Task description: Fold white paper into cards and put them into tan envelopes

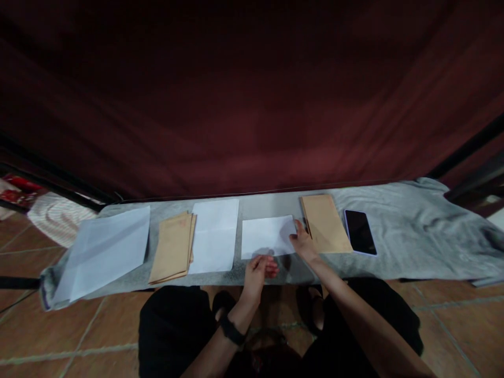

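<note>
Touching R hand (pixel 303 243) prob., paper's (pixel 266 234) beyond L hand (pixel 258 269).

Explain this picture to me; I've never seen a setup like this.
There is no machine: you see a person's bare left hand and right hand, filmed forward and down by a camera on their head. On the grey cloth lie, left to right, large white sheets, brown envelopes, white paper, a crosswise sheet, more envelopes and a phone. The right hand is at the crosswise sheet's right edge, the left by its near edge. Neither visibly lifts anything.
</note>
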The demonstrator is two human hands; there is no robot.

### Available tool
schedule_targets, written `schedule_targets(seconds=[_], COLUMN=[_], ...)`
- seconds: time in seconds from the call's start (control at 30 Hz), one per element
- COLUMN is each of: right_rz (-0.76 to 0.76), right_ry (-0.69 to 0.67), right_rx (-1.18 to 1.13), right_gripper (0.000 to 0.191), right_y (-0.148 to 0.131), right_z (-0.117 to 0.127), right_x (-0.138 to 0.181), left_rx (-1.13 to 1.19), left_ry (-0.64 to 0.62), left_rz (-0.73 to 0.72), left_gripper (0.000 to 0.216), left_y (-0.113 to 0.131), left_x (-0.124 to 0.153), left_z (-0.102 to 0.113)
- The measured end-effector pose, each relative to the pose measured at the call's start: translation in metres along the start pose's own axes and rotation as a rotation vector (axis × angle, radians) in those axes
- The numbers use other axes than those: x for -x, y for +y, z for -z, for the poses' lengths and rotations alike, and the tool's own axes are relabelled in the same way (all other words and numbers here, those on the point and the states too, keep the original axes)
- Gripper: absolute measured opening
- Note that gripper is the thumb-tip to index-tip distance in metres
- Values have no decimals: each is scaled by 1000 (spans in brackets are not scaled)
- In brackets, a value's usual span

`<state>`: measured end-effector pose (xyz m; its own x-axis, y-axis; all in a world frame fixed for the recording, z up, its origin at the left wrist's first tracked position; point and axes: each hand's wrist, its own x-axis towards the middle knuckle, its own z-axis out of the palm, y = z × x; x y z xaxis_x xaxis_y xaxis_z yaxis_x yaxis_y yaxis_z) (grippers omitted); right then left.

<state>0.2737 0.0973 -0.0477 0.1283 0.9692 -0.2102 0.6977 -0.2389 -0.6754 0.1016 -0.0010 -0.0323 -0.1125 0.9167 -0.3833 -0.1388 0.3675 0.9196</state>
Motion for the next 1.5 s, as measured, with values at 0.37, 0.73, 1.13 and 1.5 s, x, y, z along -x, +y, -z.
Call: schedule_targets(seconds=[0.37,0.73,1.13,1.5], right_rz=[104,589,741,598], right_ry=[33,233,137,318], right_rx=[228,402,410,454], right_gripper=[64,50,53,62], right_y=[5,-11,2,23], right_z=[0,-5,-56,-47], right_x=[12,39,45,36], left_rx=[-1414,-1482,-1565,-1451], left_ry=[147,208,77,254], left_rz=[-792,-766,-753,-711], left_gripper=[52,49,61,56], left_y=[-30,-15,-23,-23], left_x=[-10,-24,-52,-51], left_z=[12,4,1,20])
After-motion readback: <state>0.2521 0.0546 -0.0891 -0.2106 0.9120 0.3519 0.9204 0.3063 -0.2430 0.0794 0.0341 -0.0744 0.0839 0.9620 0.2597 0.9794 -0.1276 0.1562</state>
